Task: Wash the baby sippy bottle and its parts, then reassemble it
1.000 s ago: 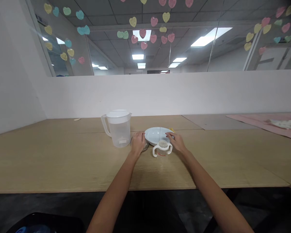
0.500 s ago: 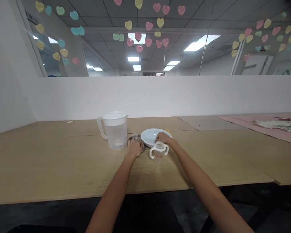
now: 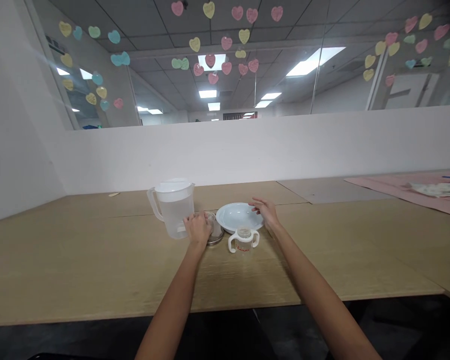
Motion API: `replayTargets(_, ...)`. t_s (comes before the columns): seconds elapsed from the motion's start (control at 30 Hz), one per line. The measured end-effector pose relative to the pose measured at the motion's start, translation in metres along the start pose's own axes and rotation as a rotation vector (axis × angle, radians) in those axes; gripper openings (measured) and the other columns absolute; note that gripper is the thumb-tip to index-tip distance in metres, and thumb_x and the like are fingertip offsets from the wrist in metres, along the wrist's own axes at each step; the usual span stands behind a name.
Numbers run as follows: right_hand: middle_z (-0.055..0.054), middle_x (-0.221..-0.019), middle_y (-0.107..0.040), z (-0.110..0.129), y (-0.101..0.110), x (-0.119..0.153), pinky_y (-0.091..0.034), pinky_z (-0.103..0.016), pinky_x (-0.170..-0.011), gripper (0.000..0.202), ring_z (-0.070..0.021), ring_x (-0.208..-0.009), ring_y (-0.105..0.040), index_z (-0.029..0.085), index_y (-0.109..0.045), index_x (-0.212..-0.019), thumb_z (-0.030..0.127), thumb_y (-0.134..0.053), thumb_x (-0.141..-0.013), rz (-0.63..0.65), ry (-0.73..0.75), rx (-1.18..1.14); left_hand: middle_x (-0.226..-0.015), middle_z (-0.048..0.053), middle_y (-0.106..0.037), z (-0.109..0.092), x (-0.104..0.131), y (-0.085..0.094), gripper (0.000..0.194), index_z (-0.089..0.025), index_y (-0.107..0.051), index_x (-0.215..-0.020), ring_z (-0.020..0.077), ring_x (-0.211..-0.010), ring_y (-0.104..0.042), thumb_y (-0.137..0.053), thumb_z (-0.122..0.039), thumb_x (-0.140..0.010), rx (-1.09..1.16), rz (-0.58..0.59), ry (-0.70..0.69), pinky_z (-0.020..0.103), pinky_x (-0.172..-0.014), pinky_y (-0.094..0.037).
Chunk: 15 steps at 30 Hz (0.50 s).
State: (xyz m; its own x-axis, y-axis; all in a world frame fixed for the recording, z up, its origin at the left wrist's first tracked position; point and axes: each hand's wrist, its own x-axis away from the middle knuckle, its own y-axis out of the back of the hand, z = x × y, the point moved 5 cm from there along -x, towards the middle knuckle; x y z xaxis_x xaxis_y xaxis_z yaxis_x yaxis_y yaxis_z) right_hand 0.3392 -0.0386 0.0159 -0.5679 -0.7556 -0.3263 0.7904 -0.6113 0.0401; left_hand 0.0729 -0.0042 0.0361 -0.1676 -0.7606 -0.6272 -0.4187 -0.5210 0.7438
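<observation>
Raised from inside the white dish (image 3: 235, 216) to its right rim, the right hand (image 3: 266, 212) is loosely open, the two-handled bottle (image 3: 243, 239) upright in front, while the left hand (image 3: 198, 228), grip unclear, could topple the adjacent clear container (image 3: 211, 218) by brushing sideways.

A wood-toned table (image 3: 97, 270), with seams between its panels, carries a translucent lidded pitcher (image 3: 178, 215), upright; a round metal dish (image 3: 219, 235) near it; a wide white bowl (image 3: 236, 217) beside the dish; and a clear bottle (image 3: 243, 243) with two white handles in front of the bowl. A small flat piece (image 3: 114, 194) lies at the back left, a pink sheet (image 3: 390, 187) at the back right.
</observation>
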Motion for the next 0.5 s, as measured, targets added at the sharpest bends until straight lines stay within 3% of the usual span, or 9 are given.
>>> replayTargets(0.1, -0.007, -0.094, -0.070, -0.006, 0.004, 0.000, -0.043, -0.021, -0.050, 0.044, -0.0116, -0.061, -0.059, 0.017, -0.060, -0.108, 0.027, -0.058, -0.064, 0.013, -0.125, -0.356, -0.084, 0.011, -0.067, 0.000, -0.003, 0.010, 0.028, -0.016, -0.062, -0.102, 0.0255, -0.089, -0.060, -0.041, -0.022, -0.084, 0.122, -0.055, 0.019, 0.038, -0.083, -0.039)
replayTargets(0.27, -0.004, -0.099, -0.067, -0.006, 0.012, -0.005, -0.043, -0.022, -0.047, 0.032, -0.0114, -0.060, -0.054, 0.023, -0.058, -0.096, 0.028, -0.059, -0.064, 0.065, -0.104, -0.567, -0.098, 0.008, -0.066, -0.015, -0.008, 0.016, 0.028, -0.017, -0.061, -0.103, 0.0187, -0.088, -0.061, -0.038, -0.021, -0.087, 0.549, -0.159, -0.078, 0.031, -0.080, -0.046)
replayTargets(0.5, -0.001, -0.079, -0.065, -0.001, 0.013, 0.000, -0.045, -0.024, -0.058, 0.033, -0.0131, -0.069, -0.059, 0.024, -0.060, -0.094, 0.024, -0.060, -0.061, 0.025, -0.081, -0.599, -0.096, 0.006, -0.068, -0.049, -0.002, 0.001, 0.017, -0.017, -0.062, -0.091, 0.0177, -0.092, -0.062, -0.051, -0.027, -0.083, 0.859, 0.055, -0.227, 0.031, -0.084, -0.047)
